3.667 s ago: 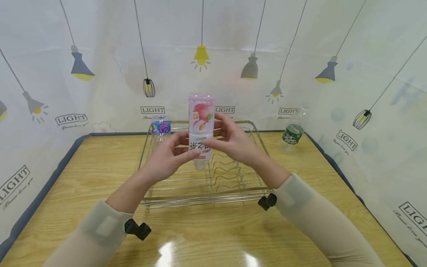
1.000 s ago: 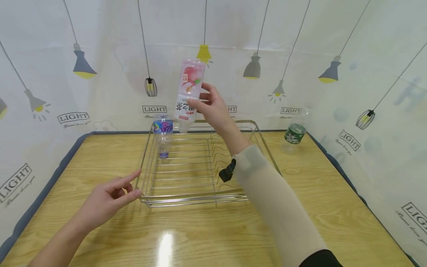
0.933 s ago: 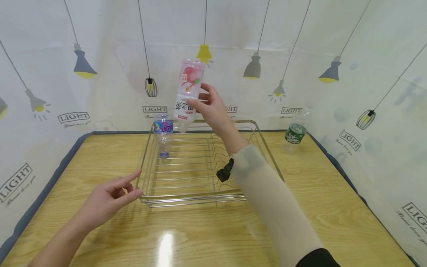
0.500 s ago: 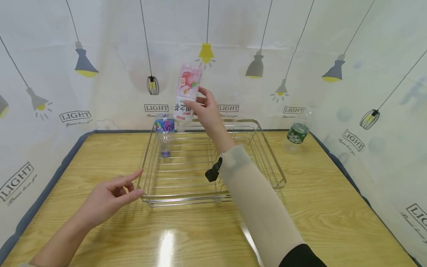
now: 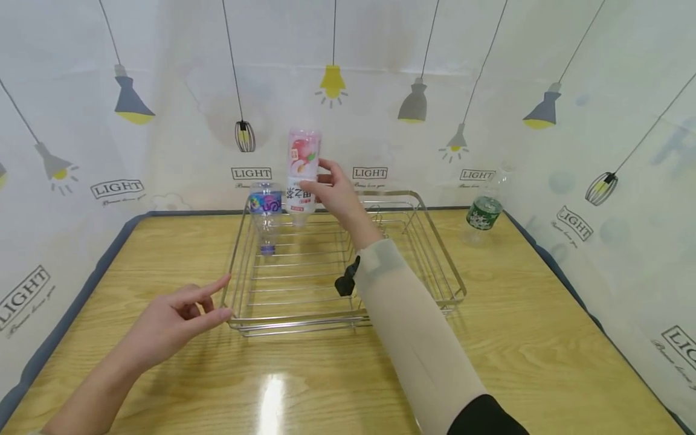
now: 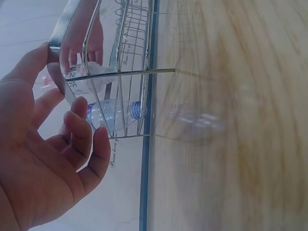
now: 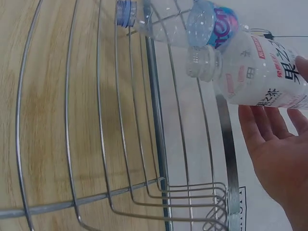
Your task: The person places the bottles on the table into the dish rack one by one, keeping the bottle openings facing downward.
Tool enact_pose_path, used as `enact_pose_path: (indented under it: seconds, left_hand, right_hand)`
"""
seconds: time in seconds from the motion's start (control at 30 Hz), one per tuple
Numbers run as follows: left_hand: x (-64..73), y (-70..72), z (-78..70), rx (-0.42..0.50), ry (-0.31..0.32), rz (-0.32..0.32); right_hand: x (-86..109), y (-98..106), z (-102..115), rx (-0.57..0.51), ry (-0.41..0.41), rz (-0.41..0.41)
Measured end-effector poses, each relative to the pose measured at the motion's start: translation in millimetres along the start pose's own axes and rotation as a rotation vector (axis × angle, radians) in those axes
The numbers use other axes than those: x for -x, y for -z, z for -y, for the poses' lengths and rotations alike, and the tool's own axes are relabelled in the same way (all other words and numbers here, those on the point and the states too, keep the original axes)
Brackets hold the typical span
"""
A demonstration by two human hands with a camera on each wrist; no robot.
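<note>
My right hand point(image 5: 339, 196) grips a clear plastic bottle point(image 5: 303, 160) with a pink peach label. The bottle is upside down over the back of the wire dish rack point(image 5: 299, 317), left of its middle. In the right wrist view its uncapped neck point(image 7: 202, 63) points toward the rack's wires. Beside it, a clear bottle point(image 5: 266, 205) with a blue and purple label stands upside down in the rack's back left corner. My left hand point(image 5: 168, 323) touches the rack's front left corner with extended index finger and thumb. Its other fingers point(image 6: 79, 139) are loosely bent.
A clear bottle point(image 5: 484, 212) with a green label stands on the wooden table point(image 5: 544, 338), right of the rack. Wavy wire dividers fill the rack's right part, partly hidden by my right arm. A lamp-patterned sheet point(image 5: 370, 36) walls the table's back and sides.
Since the oldest frame, my left hand has left the peach bottle for the rack's corner. My right hand has raised the bottle, moved it left, and lately lowered it and turned it more upright.
</note>
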State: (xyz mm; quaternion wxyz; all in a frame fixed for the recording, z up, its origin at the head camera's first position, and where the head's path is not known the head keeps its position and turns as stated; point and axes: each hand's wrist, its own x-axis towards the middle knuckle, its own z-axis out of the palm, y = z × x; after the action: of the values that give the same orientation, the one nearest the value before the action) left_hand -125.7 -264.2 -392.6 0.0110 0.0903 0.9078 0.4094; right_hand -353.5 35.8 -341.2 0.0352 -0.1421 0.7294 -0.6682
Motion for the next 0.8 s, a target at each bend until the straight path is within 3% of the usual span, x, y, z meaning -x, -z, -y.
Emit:
enact_pose_path:
  seconds: [0.47, 0.8]
  left_hand:
    - [-0.5, 3.7, -1.6, 0.02, -0.027, 0.002]
    - [-0.7, 2.5, 0.5, 0.03, -0.03, 0.0]
  right_hand:
    - [-1.7, -1, -15, 0.107, -0.114, 0.127]
    - [1.4, -1, -19, 0.157, -0.142, 0.206]
